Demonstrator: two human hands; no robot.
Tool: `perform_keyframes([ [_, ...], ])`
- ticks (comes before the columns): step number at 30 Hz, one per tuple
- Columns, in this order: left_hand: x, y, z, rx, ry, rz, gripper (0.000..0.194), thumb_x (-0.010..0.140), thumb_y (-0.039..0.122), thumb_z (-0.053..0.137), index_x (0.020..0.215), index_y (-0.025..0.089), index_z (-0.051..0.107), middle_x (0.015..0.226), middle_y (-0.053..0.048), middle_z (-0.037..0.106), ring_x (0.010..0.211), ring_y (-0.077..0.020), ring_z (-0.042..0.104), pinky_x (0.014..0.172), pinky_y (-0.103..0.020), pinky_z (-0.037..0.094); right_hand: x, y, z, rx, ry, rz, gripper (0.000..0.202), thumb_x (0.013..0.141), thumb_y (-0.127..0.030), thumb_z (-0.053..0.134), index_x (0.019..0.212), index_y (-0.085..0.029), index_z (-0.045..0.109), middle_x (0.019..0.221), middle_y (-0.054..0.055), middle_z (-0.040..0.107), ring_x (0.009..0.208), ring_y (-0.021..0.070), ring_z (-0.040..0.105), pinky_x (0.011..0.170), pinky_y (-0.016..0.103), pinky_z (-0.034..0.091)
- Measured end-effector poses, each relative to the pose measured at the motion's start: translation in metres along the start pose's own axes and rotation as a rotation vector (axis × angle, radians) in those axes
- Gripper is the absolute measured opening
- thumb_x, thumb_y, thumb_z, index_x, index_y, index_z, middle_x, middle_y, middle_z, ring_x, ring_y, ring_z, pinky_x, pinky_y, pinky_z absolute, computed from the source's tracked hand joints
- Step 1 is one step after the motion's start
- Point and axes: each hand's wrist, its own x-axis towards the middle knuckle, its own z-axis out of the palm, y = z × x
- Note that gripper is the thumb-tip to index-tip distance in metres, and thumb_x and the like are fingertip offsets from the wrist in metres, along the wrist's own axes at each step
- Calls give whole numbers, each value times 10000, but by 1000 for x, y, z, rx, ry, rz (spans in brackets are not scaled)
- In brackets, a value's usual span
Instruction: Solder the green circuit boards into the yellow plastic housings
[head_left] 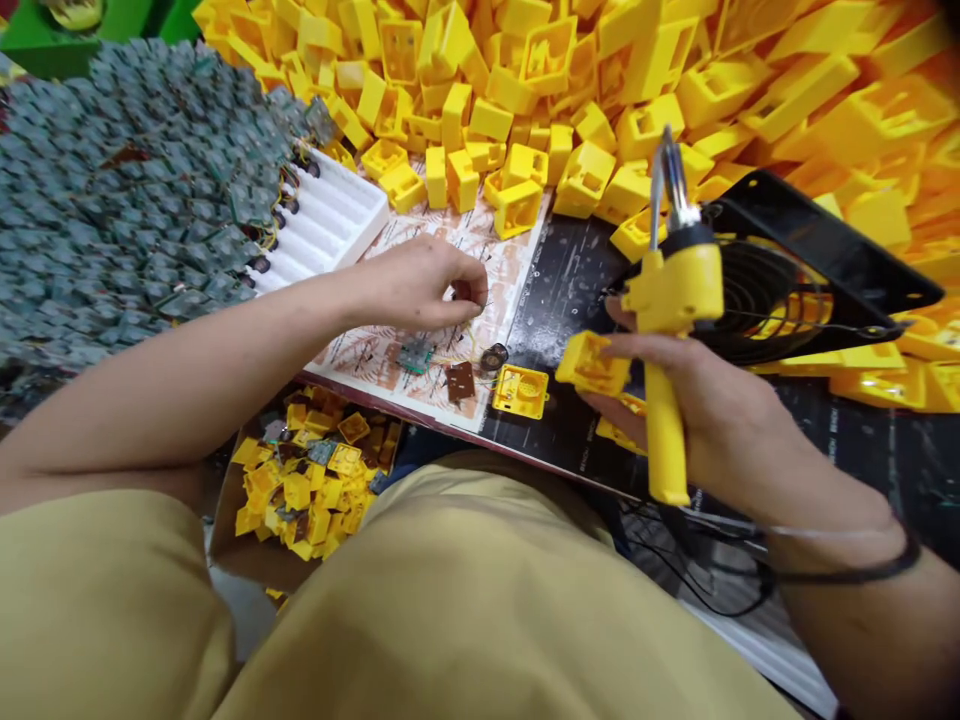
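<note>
My right hand point(675, 385) is closed round a yellow soldering gun point(667, 295), its metal tip pointing up. A small yellow plastic case point(592, 365) is also between the thumb and fingers of that hand. Curled over the patterned sheet point(397, 225), my left hand point(431, 285) has its thumb and fingertips pinched together; what they hold is too small to make out. Just below it lie a green circuit board point(415, 356), a brown board point(460, 381) and a round black speaker point(493, 357) with thin wires. Beside them lies an open yellow case half point(520, 391).
Yellow cases point(517, 190) are heaped along the back and right. Grey-green parts point(142, 190) pile up at left, beside a ribbed white foam tray point(330, 225). A black fan point(787, 270) stands at right. Below the table edge sits a box of yellow pieces point(315, 490).
</note>
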Motion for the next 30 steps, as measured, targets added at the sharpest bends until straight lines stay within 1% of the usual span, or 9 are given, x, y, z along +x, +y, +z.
perform_keyframes([
  [3, 11, 10, 2, 55, 12, -84, 189, 802, 237, 562, 861, 185, 733, 743, 13, 693, 722, -141, 653, 700, -240, 426, 22, 10, 15, 27, 23, 19, 412, 888, -320, 638, 1251, -225, 468, 1126, 80, 642, 988, 241, 664, 781, 345, 574],
  [6, 13, 14, 6, 55, 7, -89, 312, 884, 315, 465, 856, 159, 734, 732, -18, 692, 725, -148, 654, 693, -245, 446, 30, 14, 33, 42, -18, -5, 383, 910, -317, 603, 1252, -212, 468, 1088, 82, 636, 885, 229, 678, 706, 336, 575],
  [9, 2, 4, 4, -105, -46, -53, 422, 940, 390, 373, 1005, 165, 724, 896, -28, 733, 836, -150, 674, 756, -248, 491, 24, 13, 36, 63, -52, -11, 394, 912, -336, 606, 1258, -217, 462, 1079, 78, 638, 879, 216, 680, 692, 310, 575],
  [12, -11, -13, -2, -168, -12, -46, 419, 930, 348, 376, 1194, 198, 663, 1114, -17, 718, 1021, -164, 659, 883, -279, 500, 18, 11, 30, 83, -55, 3, 408, 906, -349, 618, 1260, -228, 456, 1099, 75, 641, 936, 217, 680, 734, 306, 583],
  [16, -16, -23, -9, 21, -110, 115, 414, 847, 175, 456, 1192, 258, 669, 1246, 8, 671, 1133, -181, 624, 1003, -320, 457, 17, 11, 29, 85, -48, 18, 400, 903, -277, 610, 1267, -234, 451, 1114, 75, 646, 948, 216, 683, 745, 308, 587],
  [20, -13, -11, -7, 195, -229, 286, 395, 813, 147, 560, 1178, 249, 672, 1381, -50, 589, 1275, -234, 533, 1069, -364, 409, 18, 10, 33, 82, -29, 21, 388, 895, -255, 611, 1254, -228, 465, 1122, 79, 651, 948, 219, 686, 708, 298, 585],
  [22, -10, -6, -5, 213, -241, 321, 293, 825, 206, 607, 1101, 233, 701, 1372, -62, 596, 1294, -239, 515, 1073, -358, 399, 17, 9, 33, 79, -13, 25, 390, 889, -256, 619, 1249, -229, 472, 1104, 73, 657, 941, 217, 687, 717, 301, 586],
  [25, -7, -7, -1, 168, -223, 319, 182, 854, 233, 587, 956, 215, 737, 1288, -48, 655, 1167, -198, 602, 1019, -312, 423, 16, 9, 31, 69, 3, 30, 398, 886, -275, 630, 1251, -230, 479, 1079, 68, 662, 932, 217, 688, 743, 311, 588],
  [30, -2, -16, -1, -79, -93, 108, 198, 844, 267, 586, 956, 220, 743, 985, 2, 761, 913, -148, 693, 873, -263, 485, 16, 8, 32, 67, 12, 20, 381, 896, -262, 615, 1250, -216, 483, 1098, 74, 663, 942, 203, 686, 756, 301, 585],
])
